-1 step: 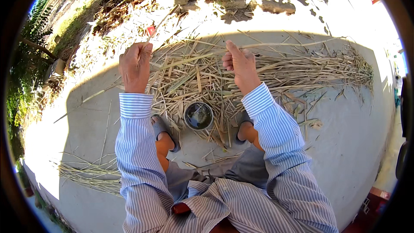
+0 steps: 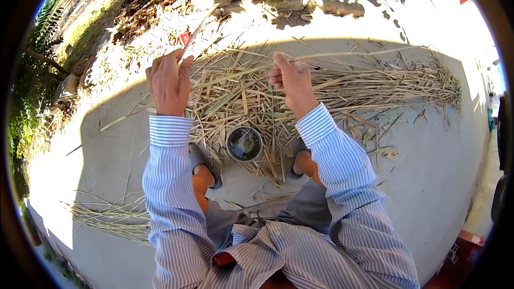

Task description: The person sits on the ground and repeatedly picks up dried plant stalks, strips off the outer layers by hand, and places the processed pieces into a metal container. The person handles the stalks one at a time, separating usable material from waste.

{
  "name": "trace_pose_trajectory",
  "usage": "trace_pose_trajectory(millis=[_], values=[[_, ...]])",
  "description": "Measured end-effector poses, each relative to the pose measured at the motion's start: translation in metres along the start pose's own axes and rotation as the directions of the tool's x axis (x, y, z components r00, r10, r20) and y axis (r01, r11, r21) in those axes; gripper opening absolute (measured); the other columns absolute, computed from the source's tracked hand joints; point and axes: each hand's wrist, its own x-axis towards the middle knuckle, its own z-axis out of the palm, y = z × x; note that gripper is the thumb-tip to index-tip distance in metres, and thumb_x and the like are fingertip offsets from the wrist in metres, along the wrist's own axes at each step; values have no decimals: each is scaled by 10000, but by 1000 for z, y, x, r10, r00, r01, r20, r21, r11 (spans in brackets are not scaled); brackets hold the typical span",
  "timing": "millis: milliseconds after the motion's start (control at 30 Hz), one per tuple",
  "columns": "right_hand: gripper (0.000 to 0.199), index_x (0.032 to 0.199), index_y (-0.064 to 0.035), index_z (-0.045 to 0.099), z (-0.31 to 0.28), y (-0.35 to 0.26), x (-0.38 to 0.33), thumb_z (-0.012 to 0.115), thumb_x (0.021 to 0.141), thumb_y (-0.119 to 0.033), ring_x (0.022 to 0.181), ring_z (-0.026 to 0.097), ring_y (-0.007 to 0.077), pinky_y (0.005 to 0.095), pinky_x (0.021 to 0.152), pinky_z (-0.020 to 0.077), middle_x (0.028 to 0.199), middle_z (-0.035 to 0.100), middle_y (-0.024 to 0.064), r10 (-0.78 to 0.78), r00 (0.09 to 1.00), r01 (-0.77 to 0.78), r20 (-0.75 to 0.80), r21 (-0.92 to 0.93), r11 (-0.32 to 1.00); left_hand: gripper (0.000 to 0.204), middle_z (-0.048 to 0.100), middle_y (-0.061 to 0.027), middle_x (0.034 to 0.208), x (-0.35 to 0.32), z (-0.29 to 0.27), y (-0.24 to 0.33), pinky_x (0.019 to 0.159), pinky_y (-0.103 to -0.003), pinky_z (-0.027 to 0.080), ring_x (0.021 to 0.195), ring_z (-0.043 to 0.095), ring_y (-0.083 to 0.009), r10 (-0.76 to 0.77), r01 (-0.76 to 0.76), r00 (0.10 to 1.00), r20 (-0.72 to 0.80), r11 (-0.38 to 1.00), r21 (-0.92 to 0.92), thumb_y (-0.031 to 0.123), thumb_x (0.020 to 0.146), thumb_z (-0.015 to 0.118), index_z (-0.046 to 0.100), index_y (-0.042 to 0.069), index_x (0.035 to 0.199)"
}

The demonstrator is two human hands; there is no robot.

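A long pale stalk [image 2: 233, 75] stretches between my two hands. My left hand [image 2: 170, 84] is closed around it, and its thin end slants down to the lower left. A pale dry strip [image 2: 201, 29], perhaps a leaf, rises from the same hand toward the upper right. My right hand [image 2: 293, 81] pinches the stalk between thumb and curled fingers; its far part seems to run on to the right. Below the hands lies a heap of cut straw-like stalks [image 2: 246, 99]. A round bowl [image 2: 245, 144] of dark liquid stands between my feet, at the heap's near edge.
A bundle of long dry stalks [image 2: 385, 88] spreads to the right. Thinner stalks [image 2: 110, 217] lie at lower left on the grey concrete floor [image 2: 423, 166]. Stone blocks [image 2: 337, 7] and leaf litter border the far side. A small red piece [image 2: 184, 38] lies beyond my left hand.
My right hand has shifted slightly left along with the stalk. The strip in my left hand has turned a little and looks wider, and that hand's fingers have loosened slightly.
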Motion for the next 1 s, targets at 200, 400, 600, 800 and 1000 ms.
trace_pose_trajectory(millis=[200,400,600,800,1000], values=[[402,900,37,619,25,8,-4,706,858,-353,669,613,139,241,564,487,779,638,105,38,996,-49,75,147,988,275,639,-90,756,-15,26,15,745,-387,421,759,599,-278,262,-193,903,342,956,-221,306,769,720,649,53,849],[351,981,24,615,-29,-24,21,700,871,-298,735,641,142,228,611,521,810,643,84,-31,1000,31,-4,168,985,280,661,-68,756,-22,-11,-69,765,-389,419,781,608,-258,14,-19,915,403,1000,9,277,732,747,657,57,880],[404,952,59,625,-13,-22,5,697,872,-330,700,656,154,231,560,520,812,665,126,-104,994,101,18,130,986,339,696,-70,860,-17,9,-5,805,-401,420,885,620,-261,134,-114,961,241,989,-96,305,740,740,663,55,955],[503,932,81,628,2,-23,-5,736,822,-398,642,659,163,238,537,518,769,672,144,-124,992,122,21,94,988,176,686,-51,775,-14,25,19,662,-350,444,704,625,-216,248,-243,968,29,962,-123,175,755,754,671,72,871],[510,983,87,600,-8,-18,-1,746,818,-373,676,654,164,231,561,523,799,656,128,-47,999,48,-5,51,998,172,658,-96,704,-2,3,13,544,-345,437,597,602,-207,-438,440,892,113,779,-447,196,864,676,643,27,865]])
